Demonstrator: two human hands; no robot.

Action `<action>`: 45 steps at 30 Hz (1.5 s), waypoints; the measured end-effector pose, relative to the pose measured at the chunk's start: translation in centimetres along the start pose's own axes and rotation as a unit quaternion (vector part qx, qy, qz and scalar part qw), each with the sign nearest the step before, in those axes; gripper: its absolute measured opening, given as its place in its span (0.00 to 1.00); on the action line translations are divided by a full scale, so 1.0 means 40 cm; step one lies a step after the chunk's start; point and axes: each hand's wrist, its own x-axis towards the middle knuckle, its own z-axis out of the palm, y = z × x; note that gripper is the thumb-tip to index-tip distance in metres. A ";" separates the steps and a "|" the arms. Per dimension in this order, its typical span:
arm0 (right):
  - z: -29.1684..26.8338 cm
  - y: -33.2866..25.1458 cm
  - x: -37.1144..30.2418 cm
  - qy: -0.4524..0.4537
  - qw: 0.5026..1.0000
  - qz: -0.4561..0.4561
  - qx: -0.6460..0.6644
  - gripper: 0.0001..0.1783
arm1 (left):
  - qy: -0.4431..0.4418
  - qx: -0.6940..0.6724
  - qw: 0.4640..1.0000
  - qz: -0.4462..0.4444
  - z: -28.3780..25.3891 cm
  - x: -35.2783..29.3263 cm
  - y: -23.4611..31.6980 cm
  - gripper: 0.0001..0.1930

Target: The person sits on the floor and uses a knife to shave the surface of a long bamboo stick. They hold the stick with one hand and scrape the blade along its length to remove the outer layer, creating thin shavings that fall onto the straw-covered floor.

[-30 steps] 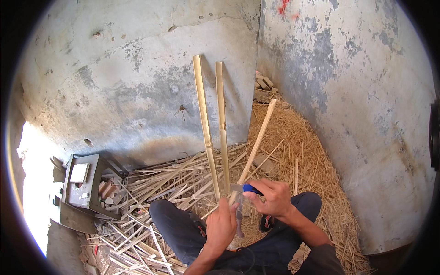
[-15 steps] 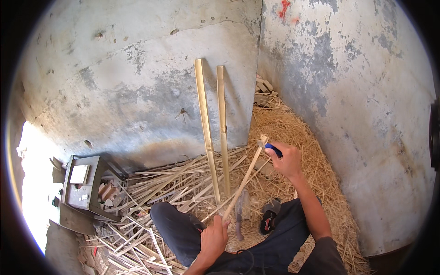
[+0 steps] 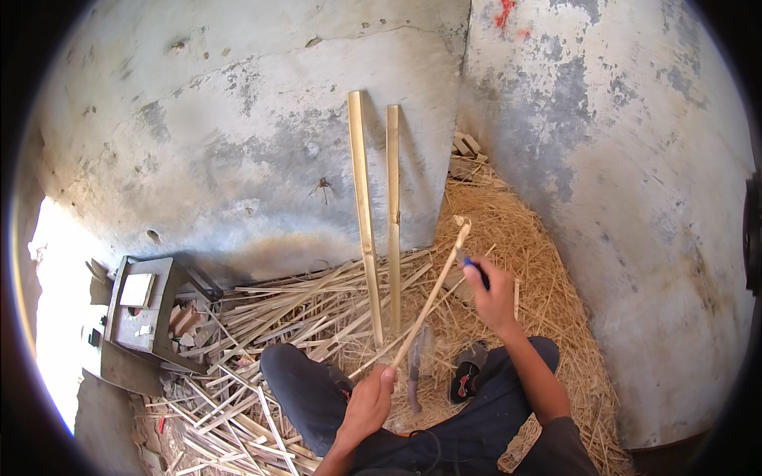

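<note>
My left hand [image 3: 369, 403] is closed around the near end of a long, thin pale stick [image 3: 429, 305], which slants up and away to the right. A curled shaving [image 3: 463, 224] shows at its far end. My right hand [image 3: 495, 297] grips the blue handle of a small knife [image 3: 475, 267]. The blade is at the stick's upper part, below the curl; whether it touches is too small to tell. On the ground between my legs lies a tool with a brownish handle [image 3: 413, 385], its head partly hard to make out.
Two split bamboo poles [image 3: 363, 214] lean on the worn wall ahead. Loose strips [image 3: 294, 305] lie in heaps at left, and straw-like shavings [image 3: 540, 293] bank against the right wall. A small wooden stool [image 3: 151, 309] lies on its side at far left, with broken bricks by it.
My right hand and the knife have come down along the stick toward me, away from its far end. The curl there now shows clear of the blade. My left hand keeps its hold.
</note>
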 end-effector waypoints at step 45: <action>0.016 0.073 0.074 0.034 0.989 -0.110 -0.093 0.25 | -0.105 -0.169 0.977 -0.076 0.032 -0.022 -0.145 0.25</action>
